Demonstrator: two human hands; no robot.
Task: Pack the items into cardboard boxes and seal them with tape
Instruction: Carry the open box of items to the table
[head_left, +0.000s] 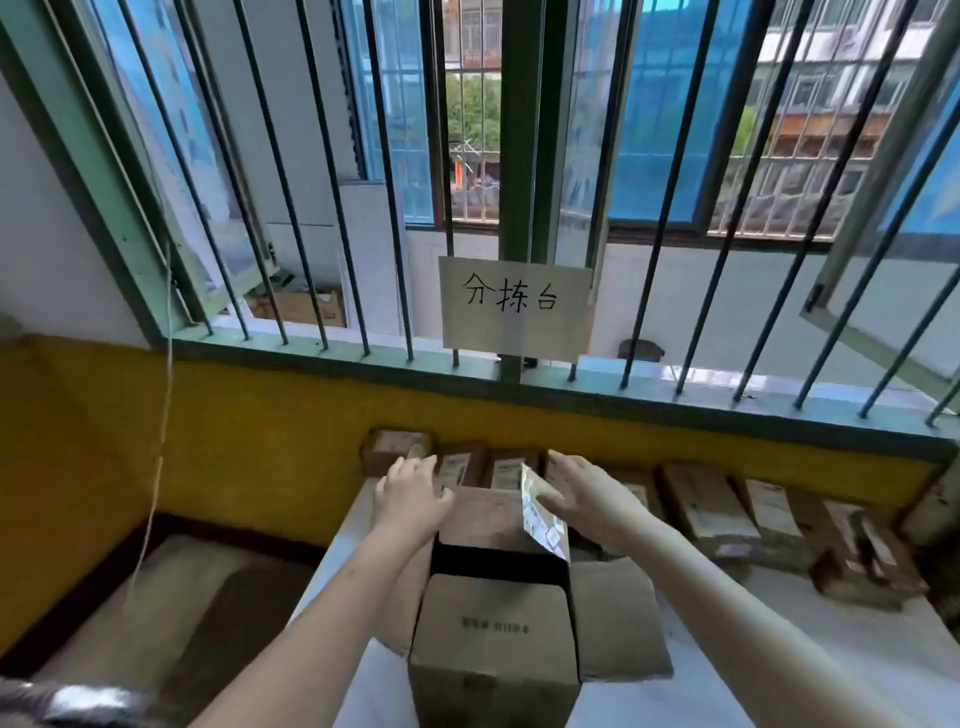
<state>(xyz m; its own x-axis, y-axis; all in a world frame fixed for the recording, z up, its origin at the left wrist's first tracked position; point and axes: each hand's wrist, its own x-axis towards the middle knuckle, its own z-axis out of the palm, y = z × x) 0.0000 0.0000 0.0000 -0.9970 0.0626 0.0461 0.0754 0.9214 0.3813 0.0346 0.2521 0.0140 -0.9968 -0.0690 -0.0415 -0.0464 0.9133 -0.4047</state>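
Box (493, 649) open, untaped; R hand (582, 493) pinches packet (540, 519) over it, L hand (410, 493) flat on flap (483, 514). Packing + taping pending.

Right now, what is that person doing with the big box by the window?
A person is packing. Their right hand holds a white printed packet at the mouth of the open cardboard box on the table, while the left hand rests on its far flap. The flaps are not yet shut or taped. A row of smaller boxes lies along the yellow wall behind.
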